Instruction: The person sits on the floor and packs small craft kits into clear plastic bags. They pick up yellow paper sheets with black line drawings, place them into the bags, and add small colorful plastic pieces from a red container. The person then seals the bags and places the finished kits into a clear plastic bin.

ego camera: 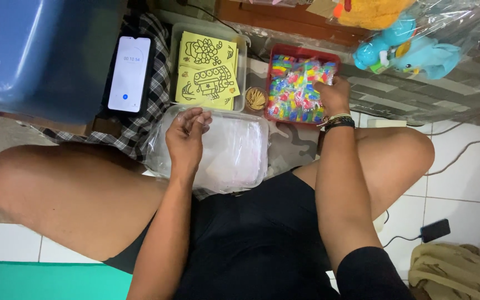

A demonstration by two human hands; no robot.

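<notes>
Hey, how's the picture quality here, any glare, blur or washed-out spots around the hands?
Head view: soft, even indoor light, both hands sharp. Glare whitens the clear plastic bags under the left hand and the wrapped plush toys; the phone screen is nearly blown out. The right hand in the red tray shows no motion blur.

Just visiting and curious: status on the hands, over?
Left hand pinching clear bags. Right hand in red tray of colourful packets. Nothing in the way.

- We see the tray of picture cards (206, 66) behind the tub of clear bags (234, 150);
- the phone (130, 74) left of it;
- the tray of small packets (298, 83) right.
</notes>
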